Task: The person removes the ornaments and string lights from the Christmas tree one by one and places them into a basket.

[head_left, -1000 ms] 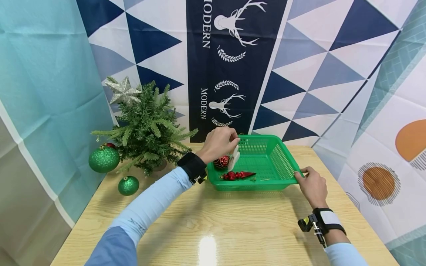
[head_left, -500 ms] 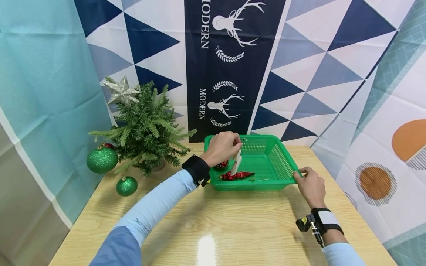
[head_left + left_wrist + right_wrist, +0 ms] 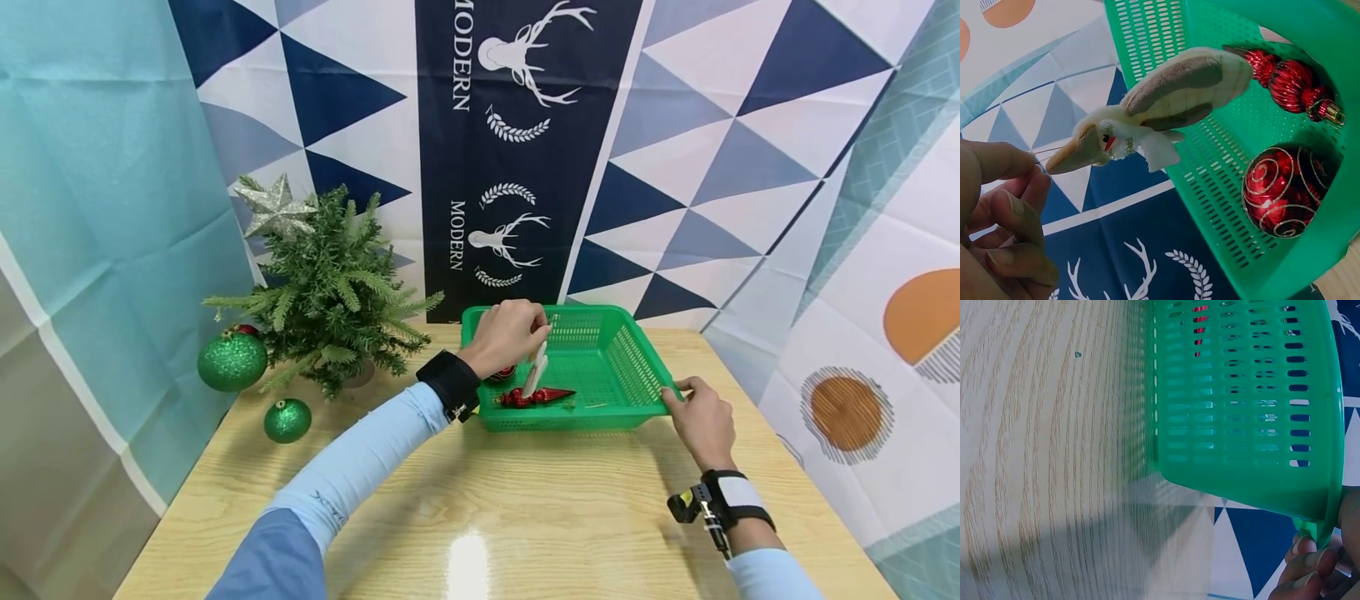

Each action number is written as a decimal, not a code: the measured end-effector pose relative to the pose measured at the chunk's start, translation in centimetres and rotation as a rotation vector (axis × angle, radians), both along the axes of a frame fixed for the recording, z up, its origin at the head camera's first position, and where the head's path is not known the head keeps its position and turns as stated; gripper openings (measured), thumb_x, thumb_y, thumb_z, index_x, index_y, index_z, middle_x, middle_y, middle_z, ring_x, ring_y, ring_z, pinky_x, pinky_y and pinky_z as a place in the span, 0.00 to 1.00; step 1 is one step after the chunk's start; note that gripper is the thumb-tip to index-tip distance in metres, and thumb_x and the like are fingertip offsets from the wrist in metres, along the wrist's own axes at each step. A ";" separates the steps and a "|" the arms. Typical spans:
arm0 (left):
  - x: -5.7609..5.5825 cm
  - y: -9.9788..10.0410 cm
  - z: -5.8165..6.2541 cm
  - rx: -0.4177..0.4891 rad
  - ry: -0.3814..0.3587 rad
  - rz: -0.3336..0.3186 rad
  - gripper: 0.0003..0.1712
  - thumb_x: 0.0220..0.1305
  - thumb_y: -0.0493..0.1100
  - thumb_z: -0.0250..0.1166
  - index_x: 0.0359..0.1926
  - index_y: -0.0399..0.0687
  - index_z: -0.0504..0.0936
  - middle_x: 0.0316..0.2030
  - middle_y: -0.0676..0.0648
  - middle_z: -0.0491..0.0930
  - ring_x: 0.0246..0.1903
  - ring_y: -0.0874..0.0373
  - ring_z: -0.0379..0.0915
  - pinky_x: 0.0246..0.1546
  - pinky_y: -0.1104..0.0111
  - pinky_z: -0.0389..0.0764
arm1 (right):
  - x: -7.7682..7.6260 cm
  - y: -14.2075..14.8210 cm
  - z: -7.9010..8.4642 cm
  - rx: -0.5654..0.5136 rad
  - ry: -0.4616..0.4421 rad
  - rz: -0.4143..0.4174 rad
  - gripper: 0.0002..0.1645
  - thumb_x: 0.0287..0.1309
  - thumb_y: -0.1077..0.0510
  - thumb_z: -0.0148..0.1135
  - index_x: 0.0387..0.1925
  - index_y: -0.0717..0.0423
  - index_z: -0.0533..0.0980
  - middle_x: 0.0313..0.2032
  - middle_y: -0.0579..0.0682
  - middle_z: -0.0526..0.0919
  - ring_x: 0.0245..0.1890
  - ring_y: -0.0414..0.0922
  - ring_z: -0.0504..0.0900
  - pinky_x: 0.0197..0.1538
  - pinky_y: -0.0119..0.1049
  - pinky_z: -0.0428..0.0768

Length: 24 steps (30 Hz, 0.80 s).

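My left hand (image 3: 506,337) pinches the thin hanging loop of a plush snowman ornament (image 3: 1179,87), white and grey-brown with a tan hat, a black eye and an orange-red nose. It hangs over the left part of a green plastic basket (image 3: 655,367), overlapping a red spindle-shaped ornament (image 3: 555,393) in the head view. Beside that lies a red ball ornament (image 3: 1285,187) with gold swirls, mostly covered by the left hand in the head view. At the basket's front right corner, my right hand (image 3: 703,421) grips the rim, its fingertips curled under the edge (image 3: 1316,534).
Left of the basket stands a small artificial Christmas tree (image 3: 330,283) with a silver star (image 3: 277,208) near its top. A large green glitter ball (image 3: 232,360) and a smaller green ball (image 3: 287,420) hang low on its left. Patterned cloth (image 3: 525,167) backs the wooden table (image 3: 555,517).
My left hand has moved slightly right and down, bringing the snowman from beside the red ball to over the red spindle ornament. The right hand keeps its grip on the basket.
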<state>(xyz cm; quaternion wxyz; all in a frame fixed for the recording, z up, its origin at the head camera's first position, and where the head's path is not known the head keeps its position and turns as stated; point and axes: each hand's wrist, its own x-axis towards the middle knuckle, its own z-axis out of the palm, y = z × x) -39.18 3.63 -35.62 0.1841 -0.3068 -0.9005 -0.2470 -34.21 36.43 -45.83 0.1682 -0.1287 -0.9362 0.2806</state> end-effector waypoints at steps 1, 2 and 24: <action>0.0 0.1 0.0 -0.002 -0.001 -0.001 0.10 0.76 0.44 0.61 0.40 0.51 0.89 0.33 0.55 0.82 0.24 0.64 0.71 0.23 0.73 0.68 | 0.0 0.1 0.0 -0.001 -0.001 -0.004 0.25 0.71 0.48 0.59 0.55 0.66 0.78 0.35 0.61 0.80 0.26 0.53 0.77 0.20 0.41 0.69; -0.1 0.3 0.0 -0.002 -0.003 0.000 0.10 0.76 0.44 0.61 0.40 0.51 0.89 0.33 0.55 0.82 0.24 0.64 0.71 0.23 0.73 0.68 | 0.1 0.1 -0.1 -0.003 -0.001 -0.006 0.25 0.71 0.48 0.59 0.55 0.66 0.78 0.35 0.61 0.80 0.25 0.53 0.77 0.20 0.41 0.69; -0.9 0.8 -1.2 -0.020 -0.032 -0.007 0.12 0.76 0.44 0.61 0.39 0.51 0.90 0.32 0.56 0.85 0.21 0.65 0.71 0.19 0.73 0.67 | 0.4 -0.5 0.2 -0.017 0.012 0.014 0.25 0.70 0.49 0.59 0.55 0.66 0.78 0.35 0.60 0.79 0.26 0.52 0.76 0.21 0.41 0.68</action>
